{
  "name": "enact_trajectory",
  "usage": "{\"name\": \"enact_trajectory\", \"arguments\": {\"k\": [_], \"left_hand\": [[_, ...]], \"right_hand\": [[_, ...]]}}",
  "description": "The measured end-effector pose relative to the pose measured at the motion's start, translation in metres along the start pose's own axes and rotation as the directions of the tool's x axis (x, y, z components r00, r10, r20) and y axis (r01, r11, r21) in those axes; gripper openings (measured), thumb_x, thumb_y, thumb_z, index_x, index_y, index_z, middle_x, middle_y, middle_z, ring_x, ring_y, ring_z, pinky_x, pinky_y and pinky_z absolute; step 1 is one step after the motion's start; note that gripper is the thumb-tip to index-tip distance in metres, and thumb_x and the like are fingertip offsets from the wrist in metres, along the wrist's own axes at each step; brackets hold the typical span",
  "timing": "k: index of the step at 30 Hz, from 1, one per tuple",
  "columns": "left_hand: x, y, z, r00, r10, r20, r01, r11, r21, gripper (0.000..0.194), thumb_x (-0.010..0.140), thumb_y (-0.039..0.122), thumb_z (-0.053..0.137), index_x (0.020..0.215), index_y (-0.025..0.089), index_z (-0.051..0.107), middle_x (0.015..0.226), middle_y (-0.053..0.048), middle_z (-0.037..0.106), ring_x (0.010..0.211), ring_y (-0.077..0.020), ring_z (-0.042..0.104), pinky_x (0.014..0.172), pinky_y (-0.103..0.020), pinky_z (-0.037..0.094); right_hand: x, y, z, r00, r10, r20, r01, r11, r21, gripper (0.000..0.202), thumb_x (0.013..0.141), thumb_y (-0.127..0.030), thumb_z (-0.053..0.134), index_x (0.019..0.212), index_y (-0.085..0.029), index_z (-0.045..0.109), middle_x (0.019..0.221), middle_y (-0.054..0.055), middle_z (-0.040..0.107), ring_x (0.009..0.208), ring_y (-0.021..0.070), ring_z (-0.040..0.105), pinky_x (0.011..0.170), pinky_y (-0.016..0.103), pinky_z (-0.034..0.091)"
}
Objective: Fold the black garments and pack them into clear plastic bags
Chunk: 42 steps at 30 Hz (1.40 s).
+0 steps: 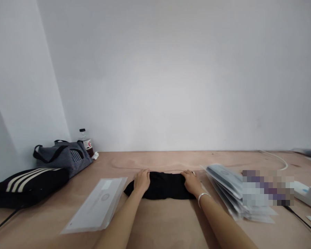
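Note:
A piece of black folded cloth (166, 186) lies flat on the table straight ahead of me, longer from side to side than it is deep. My left hand (142, 180) rests on its left part, palm down, with the fingers laid toward the far edge. Over the right end is my right hand (191, 181), also palm down, fingers apart on the fabric; a silver bangle circles that wrist. To the left is a frosted plastic bag (100, 204) with a printed round mark. A fanned stack of similar plastic bags (229, 185), some with dark contents, lies right of the right hand.
A striped handbag (60, 157), a dark drink bottle (87, 143) and crumpled tissue (95, 155) stand at the back left. Nearer is a black bag with white stripes (31, 183). At right are a blurred-out item (268, 187), a white power strip (307, 195) and cables. A wall bounds the wooden table (168, 224).

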State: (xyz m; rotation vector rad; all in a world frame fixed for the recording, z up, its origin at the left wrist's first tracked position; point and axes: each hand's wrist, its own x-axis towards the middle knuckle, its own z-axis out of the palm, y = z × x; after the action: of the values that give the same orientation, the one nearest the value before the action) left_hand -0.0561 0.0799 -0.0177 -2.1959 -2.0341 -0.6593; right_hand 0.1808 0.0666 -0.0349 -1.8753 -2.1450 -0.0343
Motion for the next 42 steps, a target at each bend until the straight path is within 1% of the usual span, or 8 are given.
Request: {"name": "enact_trajectory", "arguments": {"k": [9,14,22,27,31,36,40,42], "left_hand": [[-0.005,-0.018,0.016,0.995,0.001,-0.098,-0.009,0.996,-0.087,0.023,0.081,0.010,0.045,0.096,0.016,0.061,0.094,-0.006,0.062,0.091,-0.0179,0.055,0.084,-0.027,0.041],[-0.007,-0.016,0.012,0.989,-0.016,-0.148,-0.003,0.992,-0.126,0.019,0.081,0.012,0.043,0.087,0.016,0.061,0.088,-0.007,0.059,0.088,-0.0199,0.055,0.081,-0.030,0.042],[-0.015,-0.007,-0.015,0.988,0.069,-0.136,-0.097,0.972,-0.215,0.024,0.084,0.014,0.033,0.092,0.018,0.055,0.091,-0.006,0.059,0.092,-0.0217,0.053,0.084,-0.036,0.040],[-0.030,-0.017,-0.051,0.979,0.201,-0.011,-0.194,0.926,-0.322,0.027,0.081,0.016,0.034,0.096,0.020,0.056,0.098,-0.003,0.062,0.092,-0.0178,0.056,0.084,-0.029,0.041],[-0.060,-0.030,-0.083,0.905,0.349,0.245,-0.216,0.871,-0.441,0.025,0.079,0.021,0.038,0.092,0.023,0.060,0.097,0.000,0.063,0.091,-0.0173,0.055,0.084,-0.029,0.040],[-0.095,-0.039,-0.106,0.790,0.395,0.470,-0.192,0.886,-0.422,0.024,0.075,0.019,0.045,0.087,0.027,0.064,0.089,0.004,0.064,0.086,-0.0152,0.055,0.080,-0.026,0.040],[-0.101,-0.032,-0.114,0.690,0.450,0.567,-0.211,0.875,-0.436,0.022,0.069,0.023,0.055,0.088,0.029,0.066,0.085,0.004,0.063,0.080,-0.0153,0.056,0.071,-0.022,0.042],[-0.097,-0.023,-0.113,0.708,0.478,0.520,-0.255,0.859,-0.443,0.020,0.070,0.029,0.057,0.088,0.028,0.066,0.084,0.002,0.062,0.077,-0.0149,0.057,0.068,-0.021,0.043]], "right_hand": [[0.001,0.003,0.001,0.990,0.082,-0.114,-0.088,0.995,-0.049,0.035,0.080,-0.009,0.031,0.094,-0.017,0.062,0.099,0.011,0.059,0.093,0.0220,0.051,0.075,0.032,0.033],[-0.004,0.000,-0.002,0.980,0.064,-0.191,-0.076,0.995,-0.057,0.030,0.078,-0.010,0.033,0.087,-0.017,0.061,0.095,0.009,0.059,0.094,0.0214,0.048,0.082,0.033,0.029],[-0.022,-0.004,-0.023,0.974,-0.064,-0.217,0.048,0.996,-0.076,0.035,0.074,-0.008,0.035,0.101,-0.018,0.054,0.098,0.007,0.060,0.097,0.0187,0.047,0.098,0.032,0.012],[-0.058,0.000,-0.048,0.978,-0.192,-0.080,0.186,0.980,-0.076,0.036,0.071,-0.011,0.038,0.100,-0.019,0.058,0.097,0.007,0.060,0.094,0.0200,0.050,0.098,0.035,0.011],[-0.095,0.002,-0.063,0.954,-0.294,0.060,0.295,0.956,0.006,0.033,0.068,-0.013,0.040,0.091,-0.022,0.062,0.086,0.004,0.062,0.084,0.0186,0.054,0.097,0.037,0.013],[-0.127,0.001,-0.069,0.914,-0.375,0.156,0.357,0.925,0.130,0.037,0.060,-0.012,0.040,0.087,-0.024,0.063,0.081,0.002,0.062,0.076,0.0168,0.054,0.085,0.030,0.028],[-0.136,-0.003,-0.077,0.894,-0.366,0.258,0.316,0.924,0.215,0.034,0.061,-0.018,0.047,0.091,-0.026,0.063,0.082,-0.001,0.063,0.076,0.0163,0.055,0.070,0.025,0.035],[-0.132,-0.007,-0.082,0.895,-0.351,0.277,0.286,0.925,0.249,0.030,0.066,-0.030,0.052,0.094,-0.026,0.062,0.082,-0.001,0.062,0.075,0.0166,0.055,0.067,0.024,0.036]]}}
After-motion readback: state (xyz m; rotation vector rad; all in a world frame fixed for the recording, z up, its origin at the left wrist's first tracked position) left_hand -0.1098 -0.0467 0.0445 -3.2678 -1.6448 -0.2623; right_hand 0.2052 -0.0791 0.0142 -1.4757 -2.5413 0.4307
